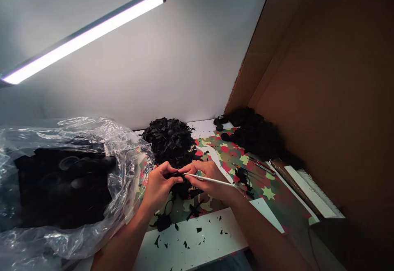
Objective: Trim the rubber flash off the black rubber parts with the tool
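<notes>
My left hand (158,183) is closed in a pinch on a small black rubber piece (175,175) held just above the table. My right hand (205,176) is closed on a thin white stick-like tool (212,180), and its tip meets the black piece between the two hands. Directly behind the hands lies a heap of black scraps (170,140). Small black offcuts (191,213) lie under and in front of the hands on a patterned mat (271,191).
A clear plastic bag (61,181) full of black rubber parts fills the left. A second black pile (252,129) sits at the back right beside a tall cardboard wall (332,99). Red-handled tools (261,165) lie on the mat. A lit tube lamp (86,35) hangs overhead.
</notes>
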Available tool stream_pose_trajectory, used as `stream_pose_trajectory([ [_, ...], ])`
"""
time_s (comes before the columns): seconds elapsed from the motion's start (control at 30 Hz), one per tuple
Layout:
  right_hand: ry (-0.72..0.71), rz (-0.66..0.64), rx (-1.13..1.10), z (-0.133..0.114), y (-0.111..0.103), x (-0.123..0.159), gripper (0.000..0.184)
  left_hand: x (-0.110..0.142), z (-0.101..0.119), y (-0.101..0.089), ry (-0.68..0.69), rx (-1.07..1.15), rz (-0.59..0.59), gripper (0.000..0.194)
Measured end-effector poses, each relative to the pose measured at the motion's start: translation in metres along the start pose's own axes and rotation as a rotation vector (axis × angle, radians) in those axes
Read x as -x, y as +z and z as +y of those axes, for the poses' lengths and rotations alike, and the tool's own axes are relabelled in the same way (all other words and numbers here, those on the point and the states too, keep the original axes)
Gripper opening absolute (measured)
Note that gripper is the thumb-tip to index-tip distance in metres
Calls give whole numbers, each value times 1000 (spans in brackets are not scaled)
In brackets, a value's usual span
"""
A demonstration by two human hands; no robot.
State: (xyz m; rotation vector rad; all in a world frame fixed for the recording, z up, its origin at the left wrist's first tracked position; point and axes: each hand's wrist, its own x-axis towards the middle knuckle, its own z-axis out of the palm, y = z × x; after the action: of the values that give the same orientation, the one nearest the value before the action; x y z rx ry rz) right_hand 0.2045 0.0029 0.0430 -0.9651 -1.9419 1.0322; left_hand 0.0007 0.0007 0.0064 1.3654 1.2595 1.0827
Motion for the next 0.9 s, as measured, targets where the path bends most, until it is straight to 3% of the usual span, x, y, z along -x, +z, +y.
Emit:
stream_pose_trajectory([
  [0.27,-28,-14,118,-1,-2,1,11,-1,-1,0,-3,-37,4,19],
  [0.5,-289,47,387,21,18,-3,19,1,6,3,15,13,40,24],
  [0.6,-162,154,316,22,17,-6,16,2,11,3,10,140,57,27],
  [0.73,52,314,146,16,8,-7,12,1,13,1,30,288,-10,30],
  [0.83,182,280,9,17,8,-7,17,0,12,0,55,263,-10,27],
  [0.9,244,191,-137,20,12,-8,35,1,11,0,77,225,25,28],
])
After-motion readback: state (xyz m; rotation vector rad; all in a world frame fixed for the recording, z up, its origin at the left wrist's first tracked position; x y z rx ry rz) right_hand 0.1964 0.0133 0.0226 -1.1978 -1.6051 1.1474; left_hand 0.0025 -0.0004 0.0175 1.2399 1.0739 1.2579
